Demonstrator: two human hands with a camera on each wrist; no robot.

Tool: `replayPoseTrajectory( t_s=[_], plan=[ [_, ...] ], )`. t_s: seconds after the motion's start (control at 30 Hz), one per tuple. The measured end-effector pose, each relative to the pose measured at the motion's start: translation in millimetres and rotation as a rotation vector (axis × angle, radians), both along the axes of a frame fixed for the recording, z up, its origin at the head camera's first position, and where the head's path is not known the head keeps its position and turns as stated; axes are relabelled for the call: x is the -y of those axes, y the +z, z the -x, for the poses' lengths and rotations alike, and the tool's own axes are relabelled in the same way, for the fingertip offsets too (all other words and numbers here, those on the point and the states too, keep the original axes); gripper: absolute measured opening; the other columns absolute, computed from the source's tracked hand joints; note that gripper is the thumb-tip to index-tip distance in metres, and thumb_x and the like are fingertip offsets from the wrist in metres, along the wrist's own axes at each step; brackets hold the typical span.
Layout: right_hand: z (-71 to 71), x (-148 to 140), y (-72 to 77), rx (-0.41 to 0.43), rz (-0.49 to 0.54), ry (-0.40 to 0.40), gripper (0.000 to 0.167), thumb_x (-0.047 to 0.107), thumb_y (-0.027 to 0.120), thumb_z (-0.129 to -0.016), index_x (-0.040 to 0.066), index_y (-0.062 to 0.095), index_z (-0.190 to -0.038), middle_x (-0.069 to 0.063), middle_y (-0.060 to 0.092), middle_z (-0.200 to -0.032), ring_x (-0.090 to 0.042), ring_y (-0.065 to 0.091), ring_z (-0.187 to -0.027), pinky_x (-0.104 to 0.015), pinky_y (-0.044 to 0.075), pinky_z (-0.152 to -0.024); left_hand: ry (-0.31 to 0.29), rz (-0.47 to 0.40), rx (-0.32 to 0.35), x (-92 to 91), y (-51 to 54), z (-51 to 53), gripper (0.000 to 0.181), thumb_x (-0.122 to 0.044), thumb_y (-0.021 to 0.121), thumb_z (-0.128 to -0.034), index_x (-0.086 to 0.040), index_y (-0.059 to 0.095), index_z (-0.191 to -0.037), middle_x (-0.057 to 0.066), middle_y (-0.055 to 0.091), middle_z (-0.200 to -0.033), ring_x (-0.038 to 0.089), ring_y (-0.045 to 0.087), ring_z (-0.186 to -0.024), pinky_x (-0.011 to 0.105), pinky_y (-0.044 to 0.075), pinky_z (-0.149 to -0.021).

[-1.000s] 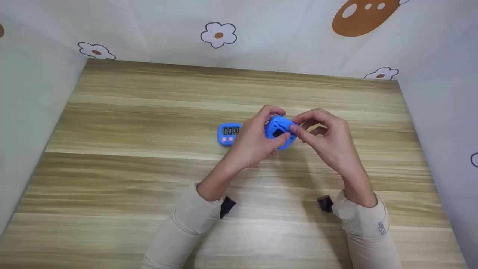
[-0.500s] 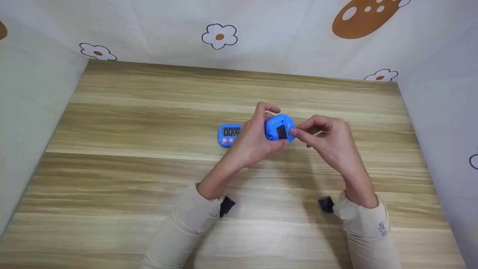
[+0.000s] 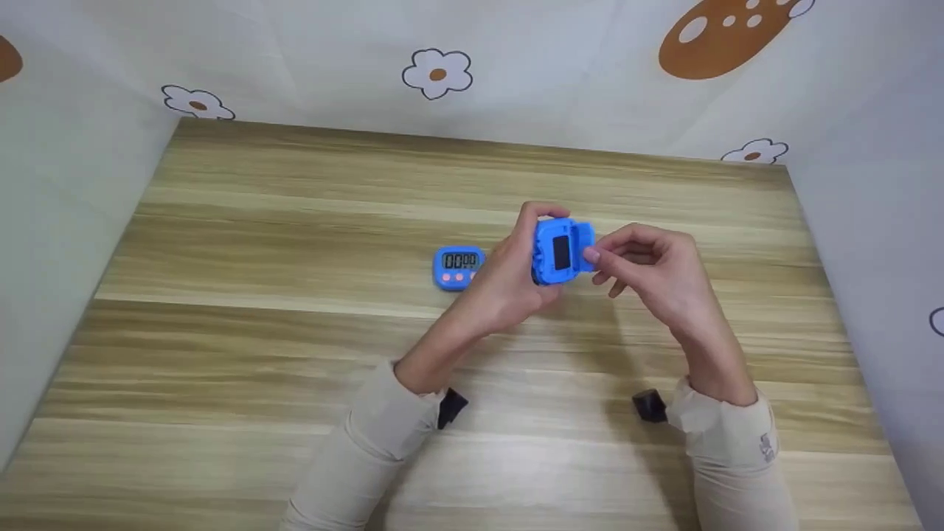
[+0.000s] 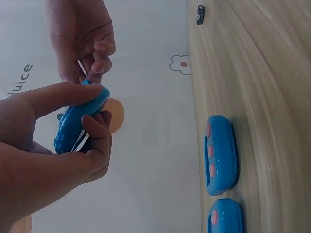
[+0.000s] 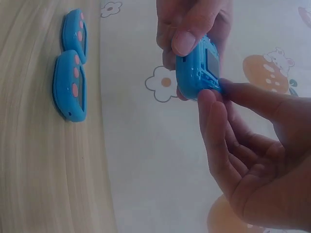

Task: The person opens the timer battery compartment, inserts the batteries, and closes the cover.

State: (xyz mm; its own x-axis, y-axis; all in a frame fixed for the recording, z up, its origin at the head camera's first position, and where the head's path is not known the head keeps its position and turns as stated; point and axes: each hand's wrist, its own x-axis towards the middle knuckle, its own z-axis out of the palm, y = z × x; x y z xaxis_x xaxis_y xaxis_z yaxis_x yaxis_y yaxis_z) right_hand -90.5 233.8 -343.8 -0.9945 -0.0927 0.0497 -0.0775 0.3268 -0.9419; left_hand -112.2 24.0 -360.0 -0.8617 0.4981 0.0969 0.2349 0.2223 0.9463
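Note:
A blue digital timer [image 3: 546,258] is held off the table by my left hand [image 3: 505,284], fingers and thumb around its body. Its back is turned up, with a dark rectangle in the middle. Along its right edge a blue flap [image 3: 585,237] stands out from the back. Thumb and finger of my right hand [image 3: 660,276] pinch that flap; the right wrist view shows the fingertips at the timer's lower end [image 5: 192,80]. On the table beside my left hand lies another blue timer [image 3: 453,280], reading zeros, partly covered by that hand.
Both wrist views show two blue timers on the table, a nearer one [image 4: 224,160] and a second one [image 4: 231,218]. A small dark battery [image 4: 200,15] stands on the wood in the left wrist view. A patterned cloth wall [image 3: 324,66] borders the table [image 3: 295,221].
The held timer has turned so its back faces up more squarely. Its flap has swung outward to the right, with my right hand's pinching fingers following it.

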Motion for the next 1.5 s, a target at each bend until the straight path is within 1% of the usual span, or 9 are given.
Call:
replayPoseTrajectory(
  t_s=[0.13,0.4,0.57,0.67,0.83,0.97,1.07,1.2,1.5],
  plan=[
    [-1.1,-21.0,-6.6,0.028,-0.04,-0.025,0.028,0.022,0.074,-0.089,-0.004,0.069,-0.097,-0.019,0.07,-0.086,-0.027,0.068,-0.067,-0.028,0.054,-0.051,0.043,0.019,-0.039,-0.1,0.9,2.4,0.08,0.005,0.079,-0.0757,-0.016,0.034,-0.138,0.008,0.047,-0.132,0.02,0.05,-0.114,0.031,0.049,-0.093],
    [-2.6,-49.3,-47.0,0.315,-0.336,0.023,0.02,0.016,0.071,-0.09,-0.003,0.07,-0.096,-0.012,0.07,-0.082,-0.018,0.062,-0.065,-0.022,0.047,-0.05,0.035,0.09,-0.118,2.8,4.5,3.9,0.076,-0.015,0.087,-0.0737,-0.015,0.047,-0.138,0.004,0.037,-0.133,0.021,0.045,-0.119,0.031,0.046,-0.096],
    [0.8,-52.9,-61.0,0.267,-0.532,0.03,0.02,0.021,0.074,-0.087,0.001,0.074,-0.09,-0.008,0.071,-0.081,-0.017,0.06,-0.068,-0.023,0.047,-0.056,0.018,0.08,-0.127,4.7,3.6,3.0,0.075,-0.017,0.087,-0.0749,-0.015,0.048,-0.139,0.001,0.041,-0.131,0.018,0.044,-0.119,0.03,0.046,-0.097],
    [1.0,-53.8,-62.1,0.241,-0.642,0.028,0.024,0.028,0.076,-0.085,0.004,0.076,-0.087,-0.003,0.07,-0.079,-0.017,0.057,-0.069,-0.027,0.046,-0.059,0.014,0.084,-0.126,5.3,3.0,2.3,0.075,-0.017,0.086,-0.0753,-0.015,0.048,-0.139,0.0,0.043,-0.13,0.017,0.045,-0.118,0.03,0.046,-0.097],
    [-1.5,-61.1,-51.9,0.232,-0.724,0.023,0.03,0.037,0.075,-0.086,0.008,0.074,-0.092,-0.002,0.069,-0.082,-0.02,0.058,-0.073,-0.032,0.046,-0.062,0.004,0.087,-0.132,5.2,3.7,2.0,0.075,-0.018,0.086,-0.0757,-0.014,0.047,-0.14,0.0,0.043,-0.132,0.017,0.046,-0.118,0.026,0.045,-0.096],
    [-6.7,-78.9,-40.1,0.168,-0.792,0.042,0.035,0.035,0.078,-0.084,0.008,0.069,-0.105,-0.005,0.068,-0.093,-0.023,0.058,-0.079,-0.036,0.045,-0.064,-0.009,0.072,-0.147,4.8,4.6,2.1,0.076,-0.016,0.086,-0.075,-0.013,0.047,-0.14,0.0,0.043,-0.132,0.017,0.046,-0.117,0.03,0.046,-0.096],
    [-11.2,-89.8,-36.4,0.177,-0.852,0.094,0.048,0.032,0.081,-0.08,0.005,0.063,-0.116,-0.01,0.064,-0.106,-0.027,0.057,-0.087,-0.042,0.047,-0.068,-0.019,0.072,-0.146,5.1,4.9,2.1,0.076,-0.016,0.086,-0.0749,-0.013,0.047,-0.141,0.0,0.043,-0.131,0.018,0.046,-0.117,0.031,0.047,-0.096],
    [-11.0,-91.8,-37.6,0.212,-0.885,0.151,0.055,0.029,0.082,-0.079,0.003,0.059,-0.122,-0.015,0.059,-0.113,-0.029,0.057,-0.091,-0.048,0.048,-0.071,-0.018,0.077,-0.131,6.6,4.6,1.7,0.077,-0.017,0.086,-0.0752,-0.015,0.047,-0.141,0.0,0.043,-0.132,0.018,0.046,-0.118,0.027,0.046,-0.094],
    [-5.8,-91.4,-41.6,0.226,-0.903,0.122,0.053,0.025,0.08,-0.08,-0.001,0.058,-0.12,-0.016,0.058,-0.111,-0.03,0.056,-0.09,-0.046,0.047,-0.071,-0.023,0.075,-0.12,8.1,3.5,1.2,0.076,-0.018,0.085,-0.0761,-0.016,0.046,-0.142,-0.001,0.044,-0.131,0.018,0.046,-0.119,0.027,0.046,-0.094]
  ],
)
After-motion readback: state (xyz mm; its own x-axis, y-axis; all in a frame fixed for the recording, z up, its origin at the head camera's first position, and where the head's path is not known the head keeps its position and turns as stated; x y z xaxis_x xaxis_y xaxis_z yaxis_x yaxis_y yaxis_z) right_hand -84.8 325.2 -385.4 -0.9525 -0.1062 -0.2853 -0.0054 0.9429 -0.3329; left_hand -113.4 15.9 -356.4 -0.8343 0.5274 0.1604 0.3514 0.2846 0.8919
